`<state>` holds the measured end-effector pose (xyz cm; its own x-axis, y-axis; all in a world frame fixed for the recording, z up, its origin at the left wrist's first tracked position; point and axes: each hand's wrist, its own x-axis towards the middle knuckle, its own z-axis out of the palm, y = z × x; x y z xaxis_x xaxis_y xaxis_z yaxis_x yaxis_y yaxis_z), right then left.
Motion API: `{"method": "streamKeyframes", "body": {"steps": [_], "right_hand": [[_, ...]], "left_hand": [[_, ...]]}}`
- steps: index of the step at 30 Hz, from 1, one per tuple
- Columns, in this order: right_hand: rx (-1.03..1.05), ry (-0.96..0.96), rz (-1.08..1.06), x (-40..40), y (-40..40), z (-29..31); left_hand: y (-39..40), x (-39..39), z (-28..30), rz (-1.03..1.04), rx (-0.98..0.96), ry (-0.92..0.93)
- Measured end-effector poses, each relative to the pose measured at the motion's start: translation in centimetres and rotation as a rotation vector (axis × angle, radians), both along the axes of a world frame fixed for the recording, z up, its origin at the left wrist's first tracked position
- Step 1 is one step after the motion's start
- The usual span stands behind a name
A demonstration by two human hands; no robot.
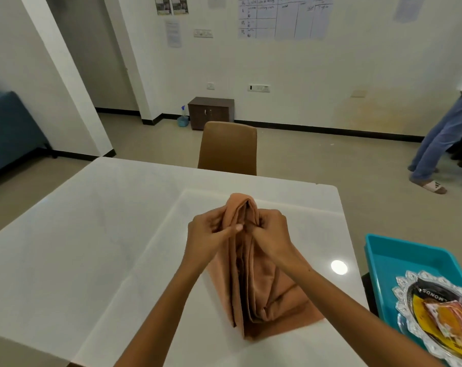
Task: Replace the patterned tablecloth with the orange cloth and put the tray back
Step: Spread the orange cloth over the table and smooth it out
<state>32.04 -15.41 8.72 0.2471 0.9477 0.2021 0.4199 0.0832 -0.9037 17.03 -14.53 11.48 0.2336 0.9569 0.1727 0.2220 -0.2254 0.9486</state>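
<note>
Head camera looks down on a bare white table (97,234), where the orange cloth (253,287) sits near the middle, toward the near right, folded into many layers. Its lower part rests on the tabletop while the upper end is lifted into a peak. The left hand (208,234) and right hand (271,231) are both closed on that peak, thumbs and fingers pinching into the layers as if parting them to find an edge.

No patterned cloth shows on the table, so the removal seems done and spreading comes next. The cloth looks soft, light and limp; it will sag and slide rather than hold a shape, and the stacked folds could slip apart unevenly. A sound grip is probably on two corners of one outer layer, hands apart, so the rest falls open.

At the right edge, off the table, waits a teal tray (399,258) carrying a silver plate (407,305) of packets.
</note>
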Motion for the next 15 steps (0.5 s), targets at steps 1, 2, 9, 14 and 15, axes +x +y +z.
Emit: {"method": "streamKeyframes", "body": {"steps": [1, 2, 9, 14, 15], "right_hand": [[0.019, -0.011, 0.011, 0.1, 0.1, 0.0], [0.04, -0.026, 0.021, 0.1, 0.1, 0.2], [-0.015, -0.078, 0.055, 2.0, 0.5, 1.4], [-0.021, -0.166, 0.081, 2.5, 1.5, 1.8], [-0.014, -0.177, 0.084, 2.6, 1.6, 1.9]], "left_hand": [[0.1, -0.3, -0.5, 0.066, 0.045, 0.021], [0.3, -0.6, -0.9, 0.134, 0.081, 0.061], [1.2, -2.9, -3.7, 0.281, 0.144, 0.209], [0.9, -2.8, -6.7, 0.279, 0.094, 0.315], [0.9, -2.8, -7.5, 0.288, 0.057, 0.339]]}}
